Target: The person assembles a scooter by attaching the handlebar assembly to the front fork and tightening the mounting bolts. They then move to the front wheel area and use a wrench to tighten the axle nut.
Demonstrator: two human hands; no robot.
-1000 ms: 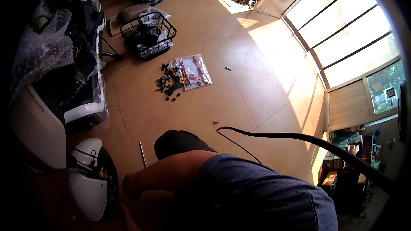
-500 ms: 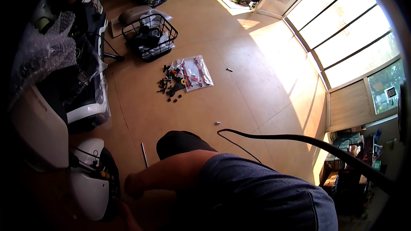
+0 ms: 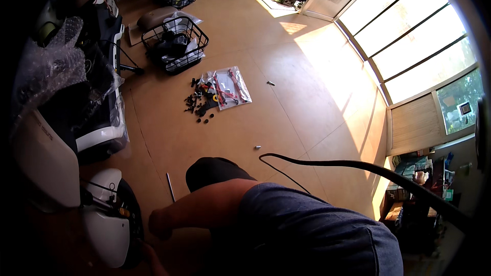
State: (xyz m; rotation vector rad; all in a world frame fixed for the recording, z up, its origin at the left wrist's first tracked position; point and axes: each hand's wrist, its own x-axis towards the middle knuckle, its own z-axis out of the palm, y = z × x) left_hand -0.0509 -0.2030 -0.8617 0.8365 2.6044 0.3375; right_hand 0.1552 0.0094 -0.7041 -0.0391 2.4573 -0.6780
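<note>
My right arm, bare below a dark blue sleeve, reaches across to the lower left. Its hand, my right hand (image 3: 159, 223), is curled in deep shadow; what its fingers close on, if anything, is hidden. Below it, only a dim part of my left hand (image 3: 151, 258) shows, close to the white body panel (image 3: 106, 235) of a scooter; its fingers cannot be made out. A cable and an orange-yellow fitting (image 3: 124, 212) sit on the scooter above that panel. On the floor just beyond my right hand lies a thin metal rod (image 3: 170, 187).
Small black parts (image 3: 195, 103) lie beside a clear bag (image 3: 236, 88) with red-and-black pieces. Two loose metal bolts or pins (image 3: 270, 83) (image 3: 258, 147) rest on the floor. Filled black wire baskets (image 3: 176, 53) stand farther off. More scooter bodywork (image 3: 46, 148) lines the left; a black strap (image 3: 358, 164) crosses the right.
The view has shifted slightly, so the floor items and scooter appear a little farther left. Both hands stay in nearly the same place by the scooter.
</note>
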